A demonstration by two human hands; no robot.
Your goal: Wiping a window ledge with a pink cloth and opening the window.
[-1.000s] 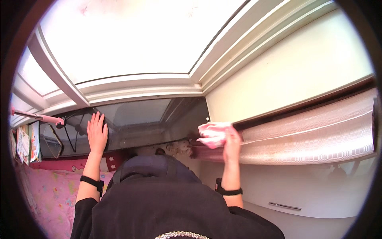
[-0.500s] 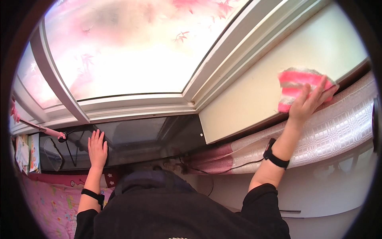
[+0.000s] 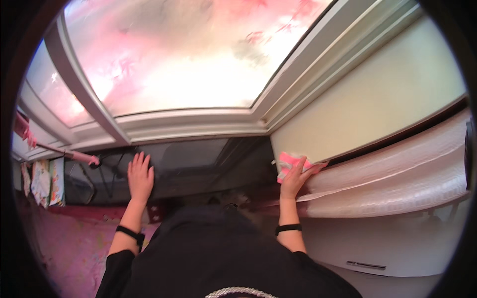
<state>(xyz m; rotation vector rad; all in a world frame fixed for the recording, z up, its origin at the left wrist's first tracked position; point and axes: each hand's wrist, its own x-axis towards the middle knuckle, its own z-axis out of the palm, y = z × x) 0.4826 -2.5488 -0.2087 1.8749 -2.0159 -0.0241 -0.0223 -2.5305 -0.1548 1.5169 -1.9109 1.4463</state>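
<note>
My left hand (image 3: 140, 178) lies flat on the dark, glossy window sill (image 3: 203, 164), its fingers stretched out and holding nothing. On the right, my right hand (image 3: 293, 186) grips a pink and white striped cleaning cloth (image 3: 287, 163). The cloth is bunched at the lower corner of the cream side wall (image 3: 367, 94) of the window recess, where that wall meets the sill. Part of the cloth is hidden under my fingers.
A white-framed window (image 3: 189, 119) with pink patterned glass rises behind the sill. At left stand a pink stand (image 3: 82, 157) and several books (image 3: 48, 184), above pink bedding (image 3: 69, 238). A pale curtain (image 3: 382, 174) hangs at right, above a white cabinet (image 3: 392, 243).
My right hand has brought the cloth down and left along the side wall to its lower corner, bunching it up. My left hand stays flat on the sill. The view has shifted somewhat.
</note>
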